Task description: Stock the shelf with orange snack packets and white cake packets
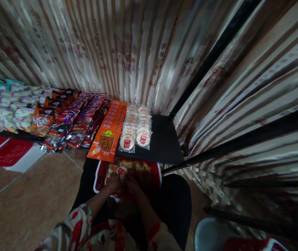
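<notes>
My left hand [113, 182] and my right hand [132, 182] meet close together over a red bag of snack packets [153, 176] that rests on my lap. Both hands are dark and blurred, and the fingers seem curled on small packets inside the bag. Just above, on the black shelf [164, 143], lie two rows of clear-wrapped round white rice cakes [135, 127]. A row of orange packets [109, 130] lies to their left.
Further left the shelf carries red and dark snack packs [78, 115] and white and teal packs [5, 104]. A striped curtain [112, 45] hangs behind and to the right. A red-and-white box [8, 153] sits on the floor, and a white stool [211, 233] stands lower right.
</notes>
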Demonstrator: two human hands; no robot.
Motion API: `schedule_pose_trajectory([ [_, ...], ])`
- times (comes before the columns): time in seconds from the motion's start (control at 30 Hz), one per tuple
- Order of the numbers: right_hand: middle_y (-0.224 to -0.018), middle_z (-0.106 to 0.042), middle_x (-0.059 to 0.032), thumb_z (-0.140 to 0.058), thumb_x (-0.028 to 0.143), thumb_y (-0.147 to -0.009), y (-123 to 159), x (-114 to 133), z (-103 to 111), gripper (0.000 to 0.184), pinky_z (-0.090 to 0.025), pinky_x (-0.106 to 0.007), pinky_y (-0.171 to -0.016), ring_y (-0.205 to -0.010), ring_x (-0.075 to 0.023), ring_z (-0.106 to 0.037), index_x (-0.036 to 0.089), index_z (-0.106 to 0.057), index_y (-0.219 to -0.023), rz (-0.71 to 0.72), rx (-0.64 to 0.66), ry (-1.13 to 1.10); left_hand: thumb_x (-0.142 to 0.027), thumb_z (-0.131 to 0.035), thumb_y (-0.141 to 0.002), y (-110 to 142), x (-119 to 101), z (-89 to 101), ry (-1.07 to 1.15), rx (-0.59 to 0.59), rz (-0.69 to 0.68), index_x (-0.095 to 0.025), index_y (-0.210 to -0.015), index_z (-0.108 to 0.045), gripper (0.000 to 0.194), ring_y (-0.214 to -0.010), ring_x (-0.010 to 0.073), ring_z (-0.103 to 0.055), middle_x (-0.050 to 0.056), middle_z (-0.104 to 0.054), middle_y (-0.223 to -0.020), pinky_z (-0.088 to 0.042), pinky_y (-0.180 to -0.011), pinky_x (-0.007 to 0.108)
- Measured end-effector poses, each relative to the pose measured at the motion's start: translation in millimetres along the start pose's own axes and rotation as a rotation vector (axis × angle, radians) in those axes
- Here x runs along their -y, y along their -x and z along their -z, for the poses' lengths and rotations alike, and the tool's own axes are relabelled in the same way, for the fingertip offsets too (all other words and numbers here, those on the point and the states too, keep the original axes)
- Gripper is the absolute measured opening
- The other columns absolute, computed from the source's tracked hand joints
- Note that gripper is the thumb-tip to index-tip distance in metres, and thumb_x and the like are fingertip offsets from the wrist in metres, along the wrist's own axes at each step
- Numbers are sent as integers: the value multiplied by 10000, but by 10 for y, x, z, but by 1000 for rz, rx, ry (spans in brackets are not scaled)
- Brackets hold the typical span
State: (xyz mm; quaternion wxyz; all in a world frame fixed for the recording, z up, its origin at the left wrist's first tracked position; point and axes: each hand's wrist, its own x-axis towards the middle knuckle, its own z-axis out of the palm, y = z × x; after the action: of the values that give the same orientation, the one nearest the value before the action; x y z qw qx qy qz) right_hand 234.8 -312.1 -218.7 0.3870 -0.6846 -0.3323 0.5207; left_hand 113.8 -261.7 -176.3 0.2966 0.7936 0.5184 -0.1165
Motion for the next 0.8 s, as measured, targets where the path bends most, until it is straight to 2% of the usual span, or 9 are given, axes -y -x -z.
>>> schedule_pose_trajectory([
  [0.1,-863,-696,-60,-602,319,-634,-20,-43,-4,289,-497,-365,-764,-814,-222,-639,169,-673,-871,-30,-43,-52,-175,-485,-774,8,9,9,5,-12,-19,-124,-1137,-562,374,-1140,216,-491,128,-578,-1183,-344,-976,295],
  [0.23,-870,-700,-75,-564,346,-655,-33,-81,15,315,-501,-345,-757,-801,-210,-644,149,-667,-878,-40,-106,-99,-176,-410,-824,3,25,-6,27,-24,-57,-163,-1075,-611,322,-1101,186,-521,91,-622,-1123,-358,-960,276],
  [0.37,-804,-702,-61,-566,357,-656,-27,-66,61,261,-504,-326,-728,-771,-203,-642,159,-669,-792,-20,-195,-79,-241,-393,-853,7,17,-9,57,-18,-116,-185,-1027,-642,309,-1058,191,-549,76,-647,-1087,-384,-935,288],
  [0.57,-760,-693,-63,-566,216,-637,20,54,122,91,-491,-319,-748,-770,-205,-632,176,-639,-672,22,-329,62,-198,-426,-819,42,-47,66,81,35,-248,-233,-994,-671,303,-977,176,-595,42,-680,-1028,-404,-904,277],
  [0.8,-891,-682,-96,-425,91,-661,136,250,142,277,-448,-330,-850,-881,-210,-617,172,-652,-799,55,-416,246,-202,-466,-804,60,-166,116,92,66,-316,-216,-972,-671,265,-929,200,-614,76,-687,-980,-422,-864,299],
])
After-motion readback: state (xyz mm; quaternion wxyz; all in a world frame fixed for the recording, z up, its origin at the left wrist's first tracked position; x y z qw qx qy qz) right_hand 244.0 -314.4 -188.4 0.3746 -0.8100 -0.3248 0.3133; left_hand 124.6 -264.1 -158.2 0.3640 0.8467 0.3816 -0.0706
